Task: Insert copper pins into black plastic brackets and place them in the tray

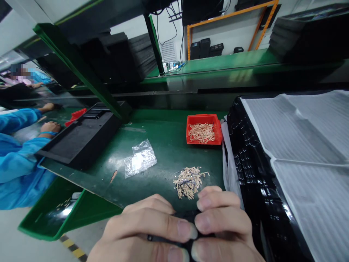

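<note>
Both hands are close together at the bottom of the head view, fingers closed around one small black part (166,240). My left hand (141,229) grips its left side, and my right hand (223,225) grips its right side with the fingertips meeting near the middle. Most of the part is hidden by the fingers, so its kind does not show. Just beyond the hands, a loose pile of small tan and dark pieces (188,182) lies on the green table (163,123). Farther back, a red bin (204,141) holds many thin tan strips.
A clear plastic bag (141,160) lies left of the pile. Black stacked trays under white sheeting (305,131) border the right side. At left are a black foam tray (76,138), a green bin (89,207) below the edge, and a co-worker's blue sleeves (19,156).
</note>
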Demonstrator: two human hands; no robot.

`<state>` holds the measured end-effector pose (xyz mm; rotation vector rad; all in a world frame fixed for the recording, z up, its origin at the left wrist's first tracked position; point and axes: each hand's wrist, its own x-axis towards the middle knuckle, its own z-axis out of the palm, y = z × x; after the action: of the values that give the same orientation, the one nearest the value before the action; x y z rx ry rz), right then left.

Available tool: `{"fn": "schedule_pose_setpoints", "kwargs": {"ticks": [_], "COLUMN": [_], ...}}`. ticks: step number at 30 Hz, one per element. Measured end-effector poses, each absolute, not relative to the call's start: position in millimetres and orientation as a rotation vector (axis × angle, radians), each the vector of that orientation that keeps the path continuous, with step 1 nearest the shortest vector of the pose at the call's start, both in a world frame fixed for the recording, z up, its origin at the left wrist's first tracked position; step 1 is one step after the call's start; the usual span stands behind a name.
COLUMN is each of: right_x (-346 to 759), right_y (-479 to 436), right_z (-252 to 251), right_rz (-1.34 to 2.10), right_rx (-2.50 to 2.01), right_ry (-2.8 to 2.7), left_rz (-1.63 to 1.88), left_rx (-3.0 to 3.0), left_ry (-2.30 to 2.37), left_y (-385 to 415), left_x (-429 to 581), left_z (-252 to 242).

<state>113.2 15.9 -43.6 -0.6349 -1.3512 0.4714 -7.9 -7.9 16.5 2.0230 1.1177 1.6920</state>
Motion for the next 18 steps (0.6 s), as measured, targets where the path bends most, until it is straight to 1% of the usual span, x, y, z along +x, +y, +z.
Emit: {"fn": "schedule_pose_setpoints", "kwargs": {"ticks": [5, 11, 15, 18], "right_x": [117.8, 109.4, 108.0, 108.0], "right_y": [25.4, 22.0, 22.2, 22.0], "right_z": [-37.0, -35.3, -34.2, -35.5], "right_rz": [0.458, 0.458, 0.435, 0.449], "right_rx": [-0.596, -0.51, -0.544, -0.565], "right_ry": [-1.199, -1.074, -1.054, -1.046], "left_rz": [1.759, 1.852, 1.622, 1.53], "left_rx": [1.94, 2.024, 2.161, 2.146], "left_ry": [1.316, 1.231, 1.087, 1.242], "left_y": [-11.4, -2.1, -0.2, -1.6], "left_x": [-1.5, 3.0, -9.0, -9.7], "left_z": [15.7, 22.3, 26.9, 29.2]}}
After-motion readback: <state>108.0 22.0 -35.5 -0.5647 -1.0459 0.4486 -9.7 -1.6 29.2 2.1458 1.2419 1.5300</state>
